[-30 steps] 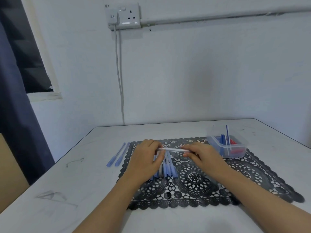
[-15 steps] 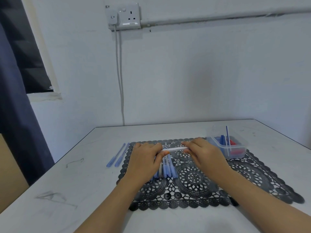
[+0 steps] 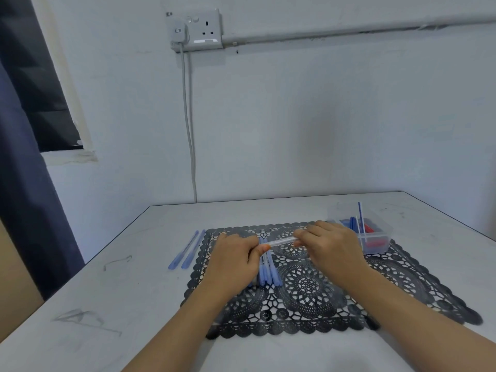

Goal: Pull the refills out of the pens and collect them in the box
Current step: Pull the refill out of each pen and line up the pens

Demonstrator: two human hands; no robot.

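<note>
Two hands held one clear pen (image 3: 283, 240) over a black lace mat (image 3: 308, 288).

The left hand (image 3: 236, 260) pinched the pen's left end in curled fingers (image 3: 261, 248), and the right hand (image 3: 330, 245) had its fingers (image 3: 303, 233) closed round the other end. The pen lay almost level, just above a bunch of blue pens (image 3: 268, 272) on the mat. The clear box (image 3: 375, 237) stood on the mat's far right corner, near the right hand, and held what seemed to be blue refills (image 3: 359, 218), one leaning up past the rim. Two blue pens (image 3: 188, 249) lay on the surface (image 3: 120, 291) just left of the mat.
</note>
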